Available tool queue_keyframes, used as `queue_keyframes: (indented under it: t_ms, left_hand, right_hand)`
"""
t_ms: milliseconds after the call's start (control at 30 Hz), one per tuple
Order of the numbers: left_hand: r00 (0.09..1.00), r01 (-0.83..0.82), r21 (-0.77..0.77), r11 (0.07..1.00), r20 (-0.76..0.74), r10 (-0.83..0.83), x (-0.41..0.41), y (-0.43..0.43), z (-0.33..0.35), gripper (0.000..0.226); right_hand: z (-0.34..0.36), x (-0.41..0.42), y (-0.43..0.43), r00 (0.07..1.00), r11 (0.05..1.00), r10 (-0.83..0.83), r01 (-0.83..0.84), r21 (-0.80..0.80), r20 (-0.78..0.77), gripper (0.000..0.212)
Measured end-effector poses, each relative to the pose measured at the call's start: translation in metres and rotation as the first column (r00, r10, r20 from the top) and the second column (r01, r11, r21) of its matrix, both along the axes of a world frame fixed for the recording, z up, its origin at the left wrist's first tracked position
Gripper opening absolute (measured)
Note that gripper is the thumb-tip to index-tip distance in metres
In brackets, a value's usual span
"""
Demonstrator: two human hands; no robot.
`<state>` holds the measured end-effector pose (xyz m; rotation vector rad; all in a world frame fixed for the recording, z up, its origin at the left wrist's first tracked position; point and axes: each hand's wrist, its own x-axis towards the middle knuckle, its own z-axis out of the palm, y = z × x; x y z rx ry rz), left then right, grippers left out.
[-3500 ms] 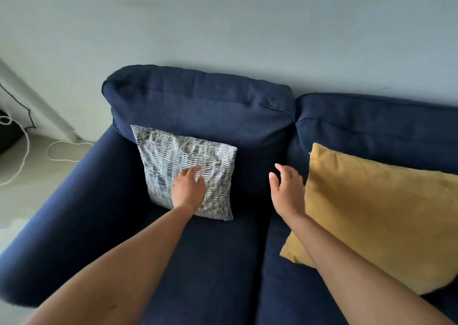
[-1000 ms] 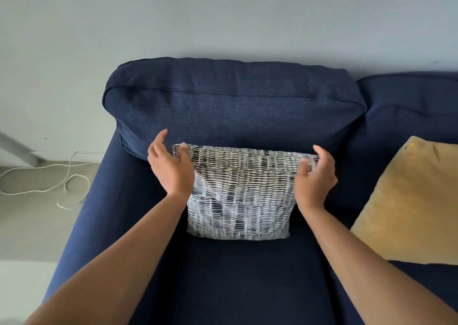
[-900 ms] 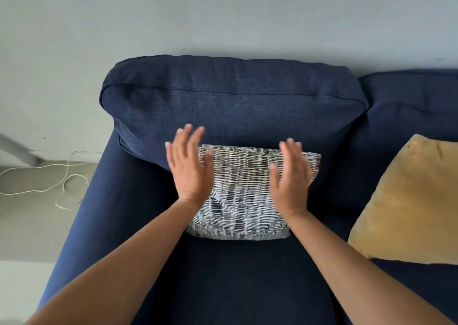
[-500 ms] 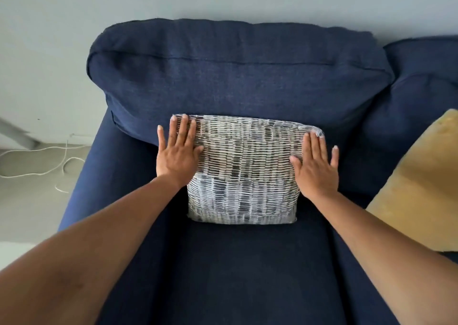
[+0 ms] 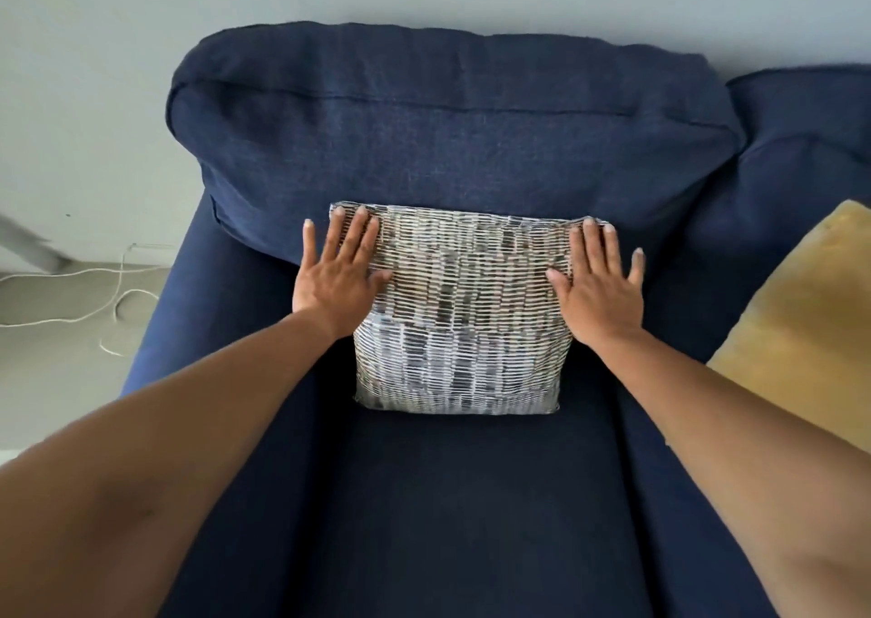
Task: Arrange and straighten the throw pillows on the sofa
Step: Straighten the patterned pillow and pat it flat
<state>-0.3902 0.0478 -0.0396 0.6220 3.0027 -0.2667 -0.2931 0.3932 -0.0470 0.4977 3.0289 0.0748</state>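
A grey-and-white patterned pillow (image 5: 459,315) leans upright against the navy back cushion (image 5: 447,132) in the middle of the left sofa seat. My left hand (image 5: 337,273) lies flat on the pillow's upper left corner, fingers spread. On the upper right corner my right hand (image 5: 598,282) presses flat in the same way. Neither hand grips anything. A mustard-yellow pillow (image 5: 801,330) sits on the neighbouring seat at the right edge, partly cut off by the frame.
The navy sofa seat (image 5: 462,499) stretches toward me below the pillow. The left armrest (image 5: 160,325) borders a pale floor where a white cable (image 5: 94,301) lies. A grey wall stands behind the sofa.
The patterned pillow went from tilted at the left to centred and square against the back cushion. My hands left its edges and now press flat on its upper corners. The view moved closer.
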Motion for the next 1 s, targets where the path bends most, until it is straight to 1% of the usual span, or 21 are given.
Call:
queue_keyframes:
  t_ms: [67,100,133,167,200,233,267,300,333,367,400,467,533,567,667,733,800,867,933,967,1000]
  left_hand:
    - [0.999,-0.053,0.078,0.996,-0.001,0.053,-0.002,-0.001,0.006,0.071]
    - [0.994,-0.111,0.186,0.976,0.000,0.113,-0.001,0.001,0.010,0.071]
    - [0.982,-0.178,0.337,0.925,0.003,0.188,0.001,0.004,0.013,0.071]
    - [0.961,-0.253,0.504,0.826,0.029,0.276,0.002,0.007,0.014,0.072]
    - [0.926,-0.341,0.657,0.673,0.109,0.362,0.005,0.011,0.014,0.072]
    - [0.874,-0.440,0.762,0.475,0.241,0.423,0.006,0.015,0.015,0.072]
    - [0.805,-0.540,0.798,0.270,0.395,0.443,0.007,0.018,0.017,0.071]
    - [0.728,-0.622,0.778,0.089,0.533,0.432,0.007,0.022,0.018,0.065]
    - [0.660,-0.674,0.737,-0.052,0.632,0.405,0.007,0.025,0.019,0.057]
    - [0.616,-0.694,0.705,-0.148,0.687,0.386,0.007,0.027,0.018,0.046]
    - [0.586,-0.695,0.684,-0.224,0.718,0.375,0.007,0.030,0.018,0.036]
    - [0.573,-0.654,0.678,-0.335,0.733,0.365,0.007,0.036,0.021,0.020]
    - [0.612,-0.570,0.719,-0.398,0.695,0.377,0.008,0.042,0.031,0.020]
    - [0.640,-0.520,0.744,-0.419,0.664,0.386,0.008,0.044,0.035,0.023]
    - [0.688,-0.431,0.811,-0.396,0.580,0.437,0.012,0.046,0.043,0.026]
    - [0.681,-0.443,0.817,-0.370,0.575,0.454,0.019,0.047,0.041,0.026]
    - [0.655,-0.464,0.800,-0.380,0.598,0.461,0.025,0.047,0.037,0.024]
    - [0.636,-0.464,0.800,-0.380,0.599,0.486,0.031,0.046,0.035,0.018]
    - [0.647,-0.455,0.816,-0.357,0.578,0.497,0.033,0.044,0.037,0.014]
    - [0.676,-0.435,0.841,-0.322,0.542,0.500,0.033,0.044,0.039,0.026]
    - [0.719,-0.398,0.885,-0.244,0.465,0.517,0.034,0.043,0.041,0.040]
  right_hand:
    - [0.005,0.000,-0.007,0.996,0.995,-0.080,0.077,-0.066,-0.044,0.075]
    - [0.007,-0.002,-0.015,0.977,0.974,-0.182,0.164,-0.159,-0.107,0.075]
    - [0.010,-0.004,-0.023,0.929,0.919,-0.326,0.268,-0.291,-0.175,0.076]
    - [0.011,-0.006,-0.027,0.851,0.824,-0.484,0.364,-0.435,-0.205,0.077]
    - [0.011,-0.008,-0.028,0.764,0.697,-0.620,0.433,-0.571,-0.178,0.079]
    - [0.011,-0.009,-0.028,0.691,0.548,-0.715,0.462,-0.697,-0.105,0.080]
    - [0.011,-0.009,-0.027,0.652,0.397,-0.758,0.442,-0.805,-0.015,0.079]
    - [0.009,-0.006,-0.027,0.652,0.274,-0.756,0.398,-0.875,0.060,0.074]
    - [0.007,-0.004,-0.028,0.668,0.208,-0.738,0.362,-0.909,0.097,0.066]
    - [0.005,-0.002,-0.028,0.671,0.186,-0.736,0.336,-0.923,0.096,0.059]
    - [0.005,-0.001,-0.028,0.656,0.180,-0.751,0.314,-0.932,0.076,0.054]
    - [0.009,-0.003,-0.030,0.614,0.174,-0.789,0.271,-0.947,0.031,0.055]
    - [0.017,-0.005,-0.032,0.585,0.209,-0.810,0.224,-0.952,-0.041,0.058]
    - [0.021,-0.005,-0.032,0.575,0.250,-0.813,0.199,-0.948,-0.094,0.059]
    - [0.027,0.001,-0.033,0.565,0.394,-0.790,0.170,-0.903,-0.238,0.061]
    - [0.026,0.007,-0.033,0.585,0.390,-0.783,0.197,-0.899,-0.212,0.064]
    - [0.022,0.012,-0.033,0.606,0.363,-0.781,0.241,-0.900,-0.153,0.068]
    - [0.020,0.017,-0.034,0.592,0.363,-0.791,0.254,-0.897,-0.152,0.065]
    - [0.021,0.018,-0.035,0.563,0.351,-0.807,0.216,-0.911,-0.177,0.057]
    - [0.023,0.018,-0.036,0.552,0.356,-0.808,0.182,-0.917,-0.205,0.054]
    - [0.025,0.017,-0.038,0.551,0.386,-0.798,0.155,-0.910,-0.244,0.052]
